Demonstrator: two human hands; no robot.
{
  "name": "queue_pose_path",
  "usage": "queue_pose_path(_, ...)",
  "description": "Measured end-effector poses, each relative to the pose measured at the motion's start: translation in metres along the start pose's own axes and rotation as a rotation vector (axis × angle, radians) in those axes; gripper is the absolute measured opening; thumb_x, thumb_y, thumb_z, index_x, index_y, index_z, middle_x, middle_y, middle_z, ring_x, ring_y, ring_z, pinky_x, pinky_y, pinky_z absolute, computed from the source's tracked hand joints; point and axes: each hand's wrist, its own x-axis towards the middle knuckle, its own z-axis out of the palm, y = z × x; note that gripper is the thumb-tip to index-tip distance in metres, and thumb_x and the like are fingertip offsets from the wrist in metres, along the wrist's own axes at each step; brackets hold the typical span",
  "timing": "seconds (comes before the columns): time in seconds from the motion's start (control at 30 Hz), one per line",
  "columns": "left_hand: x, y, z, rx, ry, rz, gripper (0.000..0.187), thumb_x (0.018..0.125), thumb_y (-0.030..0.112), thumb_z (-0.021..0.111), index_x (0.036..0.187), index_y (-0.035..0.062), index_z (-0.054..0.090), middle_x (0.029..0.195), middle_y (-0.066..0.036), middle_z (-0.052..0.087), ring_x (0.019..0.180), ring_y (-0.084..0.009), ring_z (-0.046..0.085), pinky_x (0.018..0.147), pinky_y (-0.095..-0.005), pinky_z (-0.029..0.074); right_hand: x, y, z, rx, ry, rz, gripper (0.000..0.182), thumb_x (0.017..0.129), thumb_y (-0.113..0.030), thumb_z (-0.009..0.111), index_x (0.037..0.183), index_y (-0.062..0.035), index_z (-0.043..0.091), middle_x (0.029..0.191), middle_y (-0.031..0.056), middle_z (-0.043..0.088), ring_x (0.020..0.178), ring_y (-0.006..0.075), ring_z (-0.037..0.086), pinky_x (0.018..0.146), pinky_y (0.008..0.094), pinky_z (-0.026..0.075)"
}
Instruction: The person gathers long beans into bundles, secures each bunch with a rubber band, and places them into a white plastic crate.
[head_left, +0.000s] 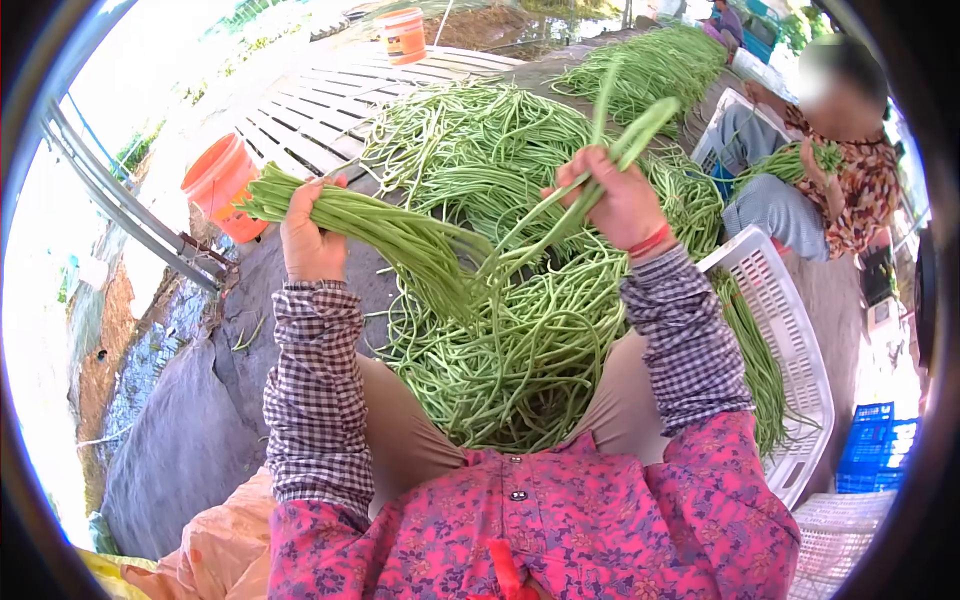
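Observation:
My left hand (315, 232) is closed round a thick bundle of long green beans (400, 240), their ends lined up at the left and the rest drooping to the right. Raised on the other side, my right hand (612, 195) grips a few long beans (640, 135), which stick up past the fingers and trail down toward the bundle. Below both hands, a large tangled pile of long beans (520, 350) spreads between my knees and away from me.
Beside my right leg stands a white crate (800, 350) with beans in it. Two orange buckets (222, 185) (402, 36) are at the left and back. Another person (835, 170) sits at right holding beans. Blue crates (875, 450) lie at lower right.

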Motion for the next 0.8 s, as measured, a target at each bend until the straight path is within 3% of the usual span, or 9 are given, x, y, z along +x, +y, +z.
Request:
queue_pose_path(0.17,0.01,0.007,-0.009,0.044,0.096,0.163,0.019,0.075,-0.001,0.061,0.092,-0.0036,0.053,0.082,-0.011,0.059,0.075,-0.0244,0.062,0.074,-0.0372,0.053,0.004,-0.074,-0.017,0.211,0.183,-0.242,0.028,0.099,-0.027,0.036,0.088,-0.0048,0.048,0.085,0.009,0.058,0.086,0.0239,0.058,0.088,0.048,0.049)
queue_pose_path(0.23,0.018,0.002,-0.021,0.057,0.11,0.219,0.017,0.075,-0.001,0.062,0.09,-0.0032,0.054,0.082,-0.011,0.059,0.074,-0.024,0.062,0.071,-0.0373,0.054,0.02,-0.095,-0.059,0.25,0.043,-0.322,0.025,0.099,-0.024,0.038,0.087,-0.0046,0.048,0.076,0.0066,0.053,0.08,0.0231,0.056,0.086,0.0492,0.049)
queue_pose_path(0.37,0.027,0.0,-0.031,0.025,0.295,0.195,0.015,0.074,0.0,0.064,0.086,-0.0023,0.055,0.083,-0.01,0.059,0.073,-0.0226,0.061,0.065,-0.0368,0.053,0.038,-0.151,-0.103,0.197,0.086,-0.618,0.026,0.098,-0.024,0.04,0.084,-0.0045,0.051,0.068,0.0039,0.05,0.07,0.0184,0.054,0.07,0.0389,0.049)
queue_pose_path(0.47,0.027,-0.001,-0.044,0.194,0.266,0.267,0.017,0.074,0.001,0.066,0.088,-0.0024,0.056,0.082,-0.009,0.059,0.073,-0.0214,0.061,0.063,-0.0362,0.053,0.046,-0.203,-0.127,0.017,0.048,-0.724,0.024,0.098,-0.024,0.04,0.086,-0.0038,0.045,0.072,0.0041,0.041,0.071,0.0145,0.041,0.079,0.0372,0.042)
queue_pose_path(0.57,0.03,-0.001,-0.05,0.223,0.204,0.271,0.018,0.076,0.002,0.065,0.09,-0.0029,0.056,0.083,-0.008,0.058,0.077,-0.0201,0.06,0.065,-0.0354,0.053,0.033,-0.206,-0.084,-0.091,-0.113,-0.689,0.023,0.099,-0.023,0.04,0.09,-0.0028,0.047,0.071,0.0038,0.044,0.067,0.0141,0.043,0.074,0.0344,0.044)
queue_pose_path(0.63,0.029,0.002,-0.048,0.235,0.15,0.276,0.017,0.077,0.002,0.063,0.091,-0.0032,0.057,0.083,-0.007,0.058,0.08,-0.0194,0.06,0.068,-0.0347,0.053,0.016,-0.174,-0.056,-0.698,0.078,-0.694,0.022,0.099,-0.022,0.04,0.094,-0.002,0.048,0.069,0.003,0.046,0.064,0.0133,0.045,0.068,0.0317,0.045)
queue_pose_path(0.73,0.025,-0.003,-0.05,0.553,0.012,0.489,0.017,0.08,0.005,0.061,0.094,-0.0036,0.057,0.086,-0.008,0.059,0.085,-0.0191,0.06,0.074,-0.0336,0.052,-0.012,-0.105,-0.022,-0.745,0.033,-0.322,0.029,0.094,-0.028,0.05,0.104,-0.0007,0.056,0.072,0.0028,0.057,0.062,0.0136,0.057,0.063,0.0253,0.05)
queue_pose_path(0.77,0.022,-0.006,-0.05,0.707,-0.046,0.594,0.018,0.081,0.006,0.061,0.095,-0.0038,0.058,0.088,-0.009,0.059,0.086,-0.0191,0.06,0.076,-0.0333,0.052,-0.02,-0.082,-0.015,-0.828,-0.168,-0.211,0.039,0.091,-0.033,0.055,0.111,-0.0003,0.054,0.084,0.0055,0.059,0.073,0.0143,0.059,0.068,0.0271,0.051)
queue_pose_path(0.8,0.017,-0.002,-0.039,0.481,-0.023,0.435,0.02,0.081,0.008,0.061,0.096,-0.0038,0.057,0.09,-0.01,0.059,0.087,-0.0197,0.06,0.077,-0.0333,0.051,-0.029,-0.07,-0.001,-0.831,-0.358,0.053,0.048,0.087,-0.036,0.061,0.116,0.0009,0.053,0.1,0.0102,0.06,0.088,0.0169,0.06,0.078,0.0306,0.051)
